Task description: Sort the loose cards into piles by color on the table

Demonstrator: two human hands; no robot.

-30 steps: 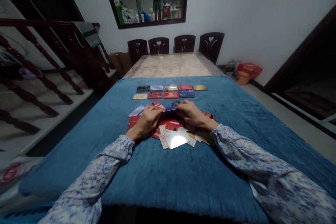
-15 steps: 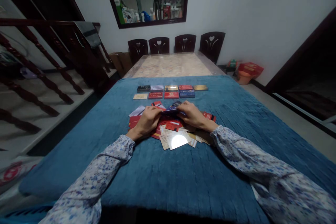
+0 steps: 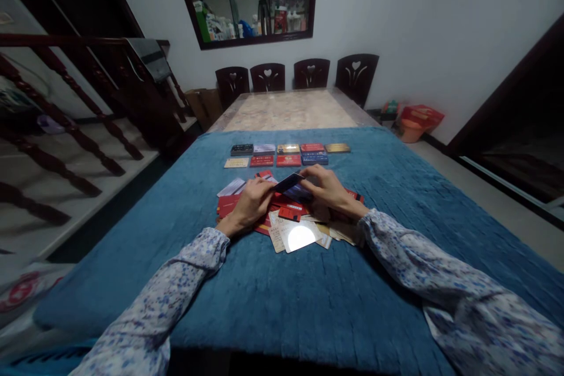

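1) Dark card [image 3: 288, 182] is hanging tilted over the loose pile [image 3: 275, 239], right end higher, about midway between the left and right edges of the blue cloth [image 3: 282, 294]; can't tell if it's one card or several
2) Left hand [image 3: 254, 202] is clamping its left end, fingers together; right hand [image 3: 328, 188] is pinching the right corner between thumb and fingertips
3) My read on handling: light edge pinch should be enough, hard squeezing risks bowing it; keep fingers off the face
4) Pile is spreading under both hands, pale cards toward the cloth's near edge, glare washing out the white card [image 3: 289, 236]; I'd be lifting the wrists so nothing drags
5) Neater cards are sitting toward the cloth's far edge: far row [image 3: 288, 149], near row [image 3: 288, 160]
6) Cloth is covering the near part of the table [image 3: 282, 108]; chairs [image 3: 267, 77] are lining its far edge
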